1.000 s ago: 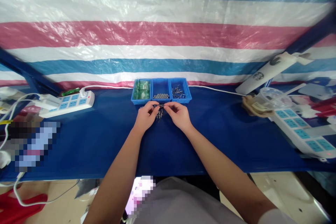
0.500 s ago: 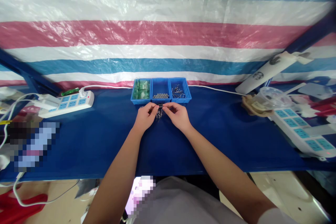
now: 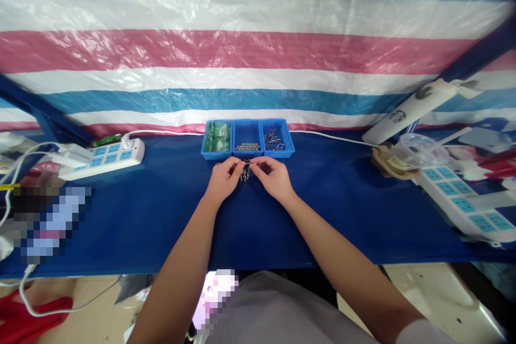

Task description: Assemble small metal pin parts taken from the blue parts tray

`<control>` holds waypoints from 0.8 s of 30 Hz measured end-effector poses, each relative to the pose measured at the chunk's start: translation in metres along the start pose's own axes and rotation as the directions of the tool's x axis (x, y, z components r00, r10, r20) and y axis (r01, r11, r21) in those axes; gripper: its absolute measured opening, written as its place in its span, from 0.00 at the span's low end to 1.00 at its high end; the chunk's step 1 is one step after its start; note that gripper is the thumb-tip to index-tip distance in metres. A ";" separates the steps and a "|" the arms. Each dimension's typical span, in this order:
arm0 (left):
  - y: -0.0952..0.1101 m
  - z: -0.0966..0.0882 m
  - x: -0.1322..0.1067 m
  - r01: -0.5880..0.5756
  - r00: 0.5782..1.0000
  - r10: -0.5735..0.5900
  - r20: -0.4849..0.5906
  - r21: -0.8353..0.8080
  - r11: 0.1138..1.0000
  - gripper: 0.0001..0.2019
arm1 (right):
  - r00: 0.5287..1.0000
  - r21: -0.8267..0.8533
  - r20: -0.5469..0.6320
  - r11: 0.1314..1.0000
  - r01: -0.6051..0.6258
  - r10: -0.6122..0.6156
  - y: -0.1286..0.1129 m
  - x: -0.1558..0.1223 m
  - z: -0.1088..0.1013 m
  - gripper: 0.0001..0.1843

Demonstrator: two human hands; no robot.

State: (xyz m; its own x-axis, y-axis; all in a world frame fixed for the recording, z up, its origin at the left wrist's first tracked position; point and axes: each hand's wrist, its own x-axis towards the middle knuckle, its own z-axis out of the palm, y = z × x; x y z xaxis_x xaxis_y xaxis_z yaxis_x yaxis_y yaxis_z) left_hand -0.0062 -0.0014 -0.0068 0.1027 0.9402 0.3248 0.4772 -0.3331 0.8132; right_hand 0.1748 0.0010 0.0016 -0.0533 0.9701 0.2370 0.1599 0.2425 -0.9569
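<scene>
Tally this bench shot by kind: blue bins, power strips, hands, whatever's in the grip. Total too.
Blue bins: 3
Power strips: 2
Hands, left hand and right hand: 2
Small dark part pinched between both hands: 1
Total: 8

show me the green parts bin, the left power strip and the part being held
green parts bin (image 3: pixel 216 155), head view, its front wall
left power strip (image 3: pixel 105 160), head view, middle of its socket face
held part (image 3: pixel 246 162), head view, its visible middle
</scene>
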 end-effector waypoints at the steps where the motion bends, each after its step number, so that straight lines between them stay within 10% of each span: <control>1: 0.001 0.000 0.000 0.003 1.000 -0.003 -0.001 -0.003 1.000 0.14 | 1.000 0.001 0.004 1.000 -0.002 0.002 0.000 0.000 0.000 0.12; 24: 0.002 0.000 0.001 -0.003 1.000 0.002 -0.014 -0.025 1.000 0.13 | 1.000 -0.046 -0.001 0.999 0.019 -0.019 -0.002 0.000 0.000 0.11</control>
State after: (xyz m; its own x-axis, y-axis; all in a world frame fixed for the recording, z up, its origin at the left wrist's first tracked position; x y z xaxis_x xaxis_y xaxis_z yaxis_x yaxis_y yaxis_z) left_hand -0.0054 -0.0009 -0.0050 0.0914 0.9383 0.3336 0.4551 -0.3373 0.8241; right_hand 0.1748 0.0006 0.0037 -0.0550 0.9654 0.2550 0.2042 0.2609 -0.9435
